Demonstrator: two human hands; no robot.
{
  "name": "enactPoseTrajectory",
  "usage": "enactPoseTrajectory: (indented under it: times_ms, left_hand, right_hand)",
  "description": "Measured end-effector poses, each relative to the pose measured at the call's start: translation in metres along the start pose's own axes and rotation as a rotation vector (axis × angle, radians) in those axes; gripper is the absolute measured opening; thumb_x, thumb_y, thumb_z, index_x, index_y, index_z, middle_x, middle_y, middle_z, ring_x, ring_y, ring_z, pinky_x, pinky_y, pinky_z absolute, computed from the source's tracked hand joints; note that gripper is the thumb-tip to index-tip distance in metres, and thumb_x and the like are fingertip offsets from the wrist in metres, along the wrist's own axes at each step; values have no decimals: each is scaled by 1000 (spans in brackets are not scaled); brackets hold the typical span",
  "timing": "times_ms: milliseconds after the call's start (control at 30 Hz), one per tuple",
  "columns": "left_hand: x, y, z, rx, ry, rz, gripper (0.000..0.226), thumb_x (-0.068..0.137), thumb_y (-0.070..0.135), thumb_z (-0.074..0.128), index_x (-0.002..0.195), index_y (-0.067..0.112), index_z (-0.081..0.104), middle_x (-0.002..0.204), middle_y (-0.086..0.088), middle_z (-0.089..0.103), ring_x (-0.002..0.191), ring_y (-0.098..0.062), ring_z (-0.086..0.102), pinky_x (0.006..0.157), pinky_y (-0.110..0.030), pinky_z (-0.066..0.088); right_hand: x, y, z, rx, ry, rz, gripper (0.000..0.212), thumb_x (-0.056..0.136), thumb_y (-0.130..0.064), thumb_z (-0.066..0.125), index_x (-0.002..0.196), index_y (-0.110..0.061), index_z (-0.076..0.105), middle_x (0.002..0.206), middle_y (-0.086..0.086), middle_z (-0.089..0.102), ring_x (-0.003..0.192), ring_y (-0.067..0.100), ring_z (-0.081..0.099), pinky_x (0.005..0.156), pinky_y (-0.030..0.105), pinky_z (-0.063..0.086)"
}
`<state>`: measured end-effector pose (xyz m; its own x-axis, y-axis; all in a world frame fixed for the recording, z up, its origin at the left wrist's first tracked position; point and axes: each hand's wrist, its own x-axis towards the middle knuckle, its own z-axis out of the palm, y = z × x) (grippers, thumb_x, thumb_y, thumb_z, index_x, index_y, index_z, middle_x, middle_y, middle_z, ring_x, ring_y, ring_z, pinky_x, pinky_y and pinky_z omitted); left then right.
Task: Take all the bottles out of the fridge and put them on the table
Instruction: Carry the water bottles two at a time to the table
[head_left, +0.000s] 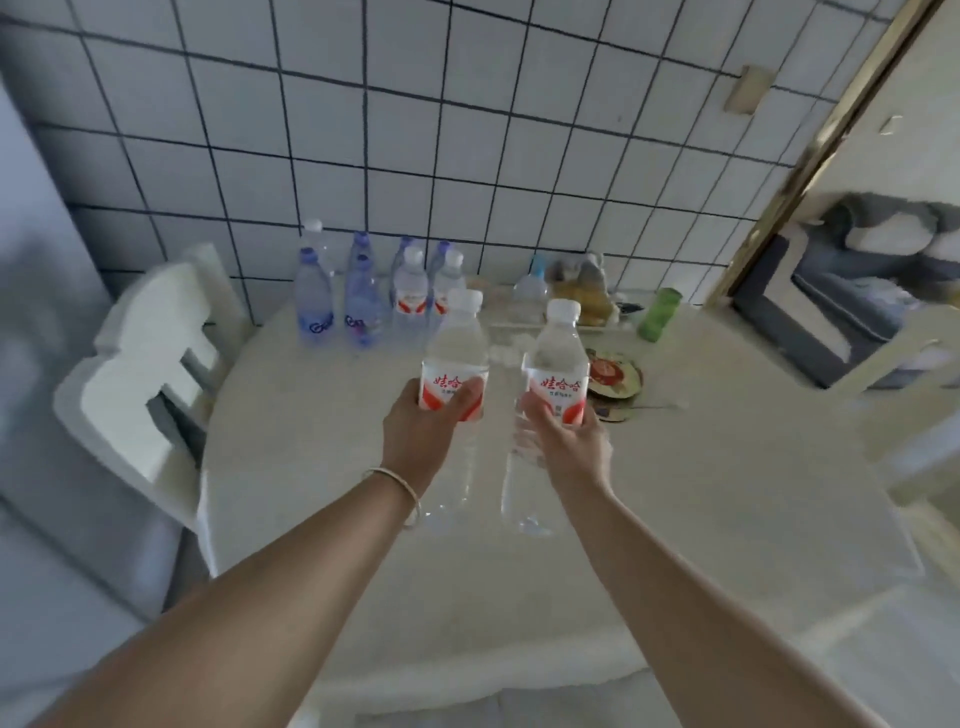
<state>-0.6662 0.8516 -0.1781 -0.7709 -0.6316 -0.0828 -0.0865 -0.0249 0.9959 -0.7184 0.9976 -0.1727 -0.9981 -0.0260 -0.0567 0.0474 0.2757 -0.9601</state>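
Note:
My left hand (423, 428) grips a clear water bottle with a red-and-white label (457, 353) around its middle, held upright above the round white table (675, 493). My right hand (569, 441) grips a second bottle of the same kind (558, 358) beside it. Both bottles hang over the table's middle, their bases clear of the top. Several bottles stand at the table's far left by the wall: blue-tinted ones (313, 291) and red-labelled ones (410, 291). The fridge is not clearly in view.
A white chair (150, 374) stands at the table's left edge. A green cup (658, 314), a patterned plate (615, 374), a small bottle and yellowish items sit at the back right. The tiled wall lies behind; a doorway opens on the right.

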Motion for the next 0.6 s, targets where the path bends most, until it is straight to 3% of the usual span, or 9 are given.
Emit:
enactPoseTrajectory:
  times_ms: [133, 233, 367, 433, 500, 600]
  left_hand:
    - [49, -20, -22, 47, 97, -40, 31, 78, 46, 69, 94, 20, 63, 89, 1, 68, 84, -18, 65, 80, -31, 51]
    - [92, -31, -38, 53, 135, -81, 35, 78, 44, 69, 96, 15, 66, 87, 0, 69, 76, -14, 63, 68, -27, 48]
    - [149, -43, -55, -17, 125, -118, 33, 75, 42, 73, 96, 17, 67, 90, -5, 72, 82, -22, 68, 75, -35, 55]
    - [176, -47, -64, -32, 74, -119, 41, 68, 42, 78, 99, 19, 65, 94, -6, 73, 86, -22, 70, 75, -33, 57]
    - [202, -54, -72, -28, 12, -118, 42, 71, 24, 79, 108, 15, 61, 97, -8, 71, 87, -20, 70, 69, -25, 57]
    - [238, -66, -82, -22, -50, -114, 43, 71, 1, 77, 108, 11, 58, 88, -3, 69, 71, -5, 70, 56, -17, 54]
  right_hand:
    - [39, 6, 58, 24, -130, 75, 52, 51, -66, 71, 88, -29, 64, 83, -5, 73, 80, 15, 71, 75, 47, 58]
    - [67, 3, 101, 17, -207, 98, 53, 50, -63, 73, 87, -25, 65, 82, -3, 73, 79, 17, 71, 76, 47, 58]
    - [106, 1, 155, -48, -318, 87, 45, 58, -49, 79, 90, -20, 63, 81, -4, 71, 79, 17, 69, 75, 36, 57]
    - [124, 0, 178, -82, -368, 79, 45, 58, -45, 81, 91, -21, 60, 82, -4, 70, 77, 14, 68, 66, 30, 56]
    - [140, 0, 200, -134, -416, 47, 43, 62, -40, 81, 95, -24, 58, 82, -8, 68, 74, 8, 65, 59, 20, 48]
    - [164, -1, 228, -189, -441, 17, 48, 62, -39, 83, 100, -29, 55, 81, -15, 65, 74, 1, 63, 59, 16, 46]
